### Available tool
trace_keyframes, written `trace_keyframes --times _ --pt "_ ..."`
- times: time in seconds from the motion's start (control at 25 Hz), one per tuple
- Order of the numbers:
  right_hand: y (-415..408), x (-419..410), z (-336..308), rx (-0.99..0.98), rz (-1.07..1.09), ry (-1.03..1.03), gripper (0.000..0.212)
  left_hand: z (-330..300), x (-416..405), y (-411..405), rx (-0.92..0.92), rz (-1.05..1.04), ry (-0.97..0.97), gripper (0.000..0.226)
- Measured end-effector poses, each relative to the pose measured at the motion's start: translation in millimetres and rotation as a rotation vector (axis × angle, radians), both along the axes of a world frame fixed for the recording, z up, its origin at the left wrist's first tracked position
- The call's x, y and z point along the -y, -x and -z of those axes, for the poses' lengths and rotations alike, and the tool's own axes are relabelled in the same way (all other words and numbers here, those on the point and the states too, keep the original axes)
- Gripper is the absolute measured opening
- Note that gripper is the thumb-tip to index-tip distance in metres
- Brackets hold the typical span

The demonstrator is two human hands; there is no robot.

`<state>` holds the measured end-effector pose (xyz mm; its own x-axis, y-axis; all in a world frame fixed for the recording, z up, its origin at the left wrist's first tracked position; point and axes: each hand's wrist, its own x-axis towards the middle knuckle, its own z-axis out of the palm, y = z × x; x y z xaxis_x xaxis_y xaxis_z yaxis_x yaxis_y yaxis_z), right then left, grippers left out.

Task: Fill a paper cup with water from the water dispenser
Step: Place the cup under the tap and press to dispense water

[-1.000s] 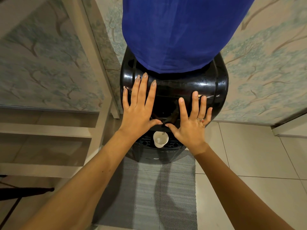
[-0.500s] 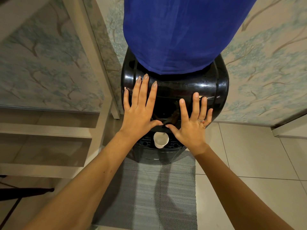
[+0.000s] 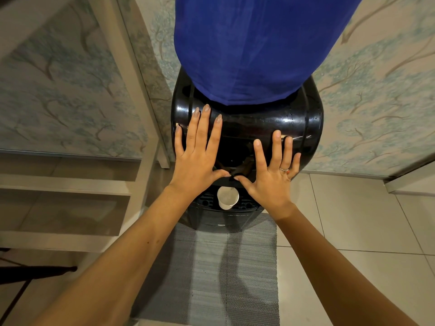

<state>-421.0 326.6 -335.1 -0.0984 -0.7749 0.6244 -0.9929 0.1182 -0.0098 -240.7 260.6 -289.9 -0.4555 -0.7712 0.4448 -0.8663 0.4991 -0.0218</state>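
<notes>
A white paper cup [image 3: 227, 197] stands upright on the drip tray [image 3: 207, 201] of a glossy black water dispenser [image 3: 303, 123]. A blue cloth-covered bottle [image 3: 254, 45] sits on top of the dispenser. My left hand [image 3: 199, 156] is spread flat above the dispenser's front, fingers apart, holding nothing. My right hand [image 3: 273, 175], with a ring on one finger, is spread the same way to the right. The two thumbs nearly meet just above the cup. The taps are hidden behind my hands.
A grey woven mat [image 3: 226, 267] lies on the tiled floor [image 3: 353, 220] in front of the dispenser. A beige shelf frame [image 3: 70, 184] stands to the left. Wallpaper with blue trees [image 3: 376, 102] covers the wall behind.
Both hands stay spread over the dispenser front; the view has shifted slightly, and the cup stays on the tray.
</notes>
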Motion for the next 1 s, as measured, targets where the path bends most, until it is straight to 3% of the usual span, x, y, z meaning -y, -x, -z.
trace_keyframes --times 0.48,0.84,1.0 --pt "1.0 -1.3 -1.2 0.011 -0.01 0.002 0.116 2.2 1.0 0.4 -0.022 0.02 0.005 0.138" --pt "0.9 -8.8 -6.5 0.064 -0.06 -0.078 0.125 1.3 -1.2 -0.8 -0.044 0.048 -0.015 0.138" --pt "-0.2 -13.7 -13.6 0.097 -0.105 -0.127 0.116 -6.0 -9.0 -3.8 -0.14 0.089 -0.055 0.117"
